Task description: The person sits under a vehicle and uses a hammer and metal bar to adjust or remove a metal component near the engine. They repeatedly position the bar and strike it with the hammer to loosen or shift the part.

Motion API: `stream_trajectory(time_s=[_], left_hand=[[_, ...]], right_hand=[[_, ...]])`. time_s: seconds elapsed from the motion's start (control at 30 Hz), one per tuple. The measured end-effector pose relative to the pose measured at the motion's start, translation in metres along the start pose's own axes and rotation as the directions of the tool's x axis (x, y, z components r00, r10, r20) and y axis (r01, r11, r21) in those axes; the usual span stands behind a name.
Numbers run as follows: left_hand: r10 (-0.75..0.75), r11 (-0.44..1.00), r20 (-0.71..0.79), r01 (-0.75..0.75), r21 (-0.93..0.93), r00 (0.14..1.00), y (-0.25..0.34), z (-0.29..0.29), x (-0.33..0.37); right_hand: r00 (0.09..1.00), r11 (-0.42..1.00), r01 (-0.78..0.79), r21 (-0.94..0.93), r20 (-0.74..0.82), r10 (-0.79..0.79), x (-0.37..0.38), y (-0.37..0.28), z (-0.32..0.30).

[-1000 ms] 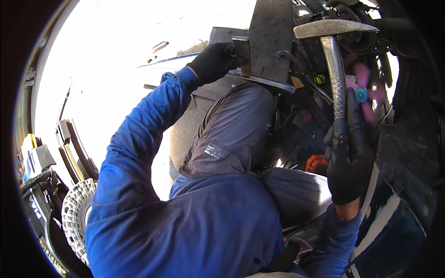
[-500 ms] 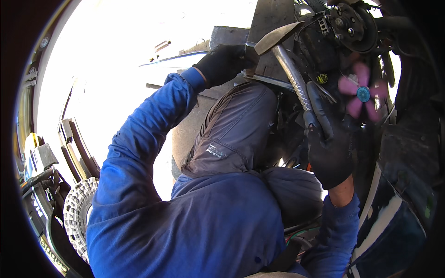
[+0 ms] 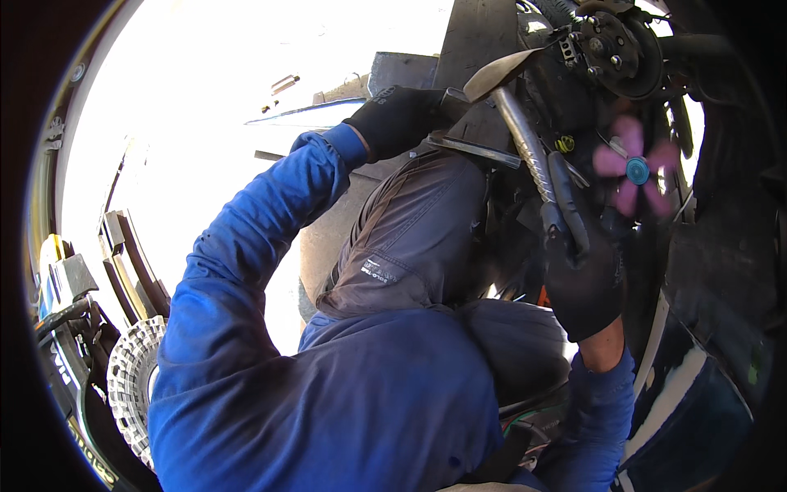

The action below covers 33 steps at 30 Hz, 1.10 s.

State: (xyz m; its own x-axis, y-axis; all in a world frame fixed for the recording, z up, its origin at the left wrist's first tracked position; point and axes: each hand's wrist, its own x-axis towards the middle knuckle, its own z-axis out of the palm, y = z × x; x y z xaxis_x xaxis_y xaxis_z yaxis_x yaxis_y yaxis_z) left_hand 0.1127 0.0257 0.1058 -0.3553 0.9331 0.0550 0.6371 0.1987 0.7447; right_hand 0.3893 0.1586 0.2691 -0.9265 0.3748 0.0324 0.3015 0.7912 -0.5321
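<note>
My right hand (image 3: 584, 283), in a black glove, is closed around the lower handle of a hammer (image 3: 525, 135); its forefinger lies stretched along the ribbed metal shaft. The hammer's wedge-shaped steel head is raised just right of my left hand (image 3: 398, 121). That hand, also gloved in black, grips a short grey metal piece (image 3: 454, 104), whose end shows past the fingers close to the hammer head. Under it, a metal bar (image 3: 475, 152) lies across the front of my bent knee (image 3: 418, 221). A dark flat plate (image 3: 475, 49) stands behind the metal piece.
At the upper right is a wheel hub (image 3: 611, 49) with studs. Below it a pink fan (image 3: 637, 170) with a teal centre looks blurred, as if spinning. A knobby tyre (image 3: 131, 385) and metal profiles (image 3: 131, 262) stand at the left. Small pieces (image 3: 284, 84) lie on the bright ground.
The hammer head has shifted slightly right and down. My left hand has moved a little, and more of the metal piece's end now shows. Both grips stay the same.
</note>
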Motion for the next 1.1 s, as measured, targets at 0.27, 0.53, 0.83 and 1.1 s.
stream_trajectory(time_s=[0.27, 0.53, 0.83, 1.1], left_hand=[[-0.227, 0.959, -0.01, 0.222, -0.176, 0.974, -0.019, -0.006, -0.009], [-0.244, 0.919, -0.029, 0.221, -0.327, 0.969, -0.015, -0.005, -0.012], [-0.018, 0.992, -0.054, 0.011, -0.126, 0.998, -0.001, 0.003, -0.009], [0.008, 0.994, -0.022, -0.01, -0.111, 1.0, 0.005, 0.01, -0.011]], right_hand=[[0.955, 0.894, -0.292, 0.34, 0.051, 0.292, -0.018, 0.013, -0.008], [0.975, 0.924, -0.223, 0.309, 0.05, 0.219, -0.015, 0.02, -0.005], [0.984, 0.95, -0.154, 0.272, 0.125, 0.124, -0.005, 0.019, 0.005], [0.969, 0.847, -0.145, 0.511, -0.098, 0.225, -0.003, -0.009, -0.034]])
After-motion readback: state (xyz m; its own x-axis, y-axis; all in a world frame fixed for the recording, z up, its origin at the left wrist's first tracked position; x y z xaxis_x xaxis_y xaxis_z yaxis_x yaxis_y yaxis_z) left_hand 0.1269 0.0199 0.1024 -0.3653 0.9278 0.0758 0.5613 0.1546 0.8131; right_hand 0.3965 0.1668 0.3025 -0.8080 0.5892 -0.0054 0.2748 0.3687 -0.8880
